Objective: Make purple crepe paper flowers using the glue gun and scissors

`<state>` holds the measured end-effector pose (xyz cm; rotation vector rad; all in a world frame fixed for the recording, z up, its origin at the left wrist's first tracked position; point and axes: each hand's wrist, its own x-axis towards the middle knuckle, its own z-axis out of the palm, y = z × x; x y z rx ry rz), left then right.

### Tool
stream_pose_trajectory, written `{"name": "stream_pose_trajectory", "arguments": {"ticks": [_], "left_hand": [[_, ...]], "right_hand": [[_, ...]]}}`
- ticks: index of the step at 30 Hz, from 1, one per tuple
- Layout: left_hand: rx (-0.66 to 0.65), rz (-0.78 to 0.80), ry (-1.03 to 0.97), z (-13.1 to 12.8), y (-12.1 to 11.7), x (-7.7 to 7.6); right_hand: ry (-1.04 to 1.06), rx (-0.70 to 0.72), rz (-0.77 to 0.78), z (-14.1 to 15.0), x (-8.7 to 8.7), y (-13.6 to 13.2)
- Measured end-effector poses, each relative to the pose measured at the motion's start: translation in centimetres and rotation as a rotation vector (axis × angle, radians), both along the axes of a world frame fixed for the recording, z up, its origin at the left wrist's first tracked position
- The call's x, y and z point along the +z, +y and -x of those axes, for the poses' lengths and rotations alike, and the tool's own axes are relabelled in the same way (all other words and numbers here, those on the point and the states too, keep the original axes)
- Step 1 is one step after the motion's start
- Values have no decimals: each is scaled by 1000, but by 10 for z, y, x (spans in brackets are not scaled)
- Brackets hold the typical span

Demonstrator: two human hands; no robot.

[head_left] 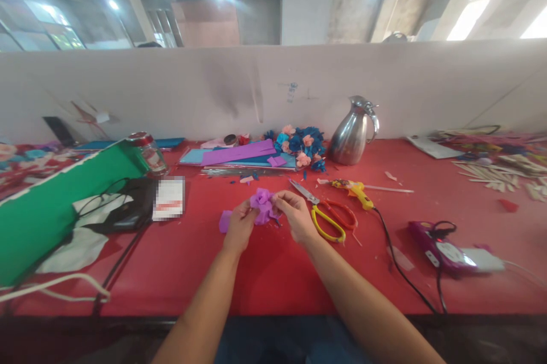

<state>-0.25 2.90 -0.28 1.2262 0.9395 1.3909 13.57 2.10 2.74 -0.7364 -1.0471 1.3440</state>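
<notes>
Squarely between your left hand and right hand: the purple paper flower.
It's left of the scissors; left fingers clamp its side away from them, right fingers pinch its scissors-facing edge.

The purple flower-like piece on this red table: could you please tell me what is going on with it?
A person is holding the purple flower-like piece above the red table. The left hand grips it from one side, and the right hand pinches its other edge. Scissors and a yellow glue gun lie to the right of the hands. Farther back, blue and pink flowers sit beside a metal jug.
</notes>
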Motion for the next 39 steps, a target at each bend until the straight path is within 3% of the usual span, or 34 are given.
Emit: {"name": "stream_pose_trajectory", "arguments": {"ticks": [8,32,39], "left_hand": [[6,-18,48,0,0,1],[-4,2,-61,-1,-1,1],[37,12,-91,0,0,-2]], "right_hand": [[29,-24,22,1,-1,1],[16,-11,77,-2,-2,2],[-211,-11,1,3,-14,6]]}}
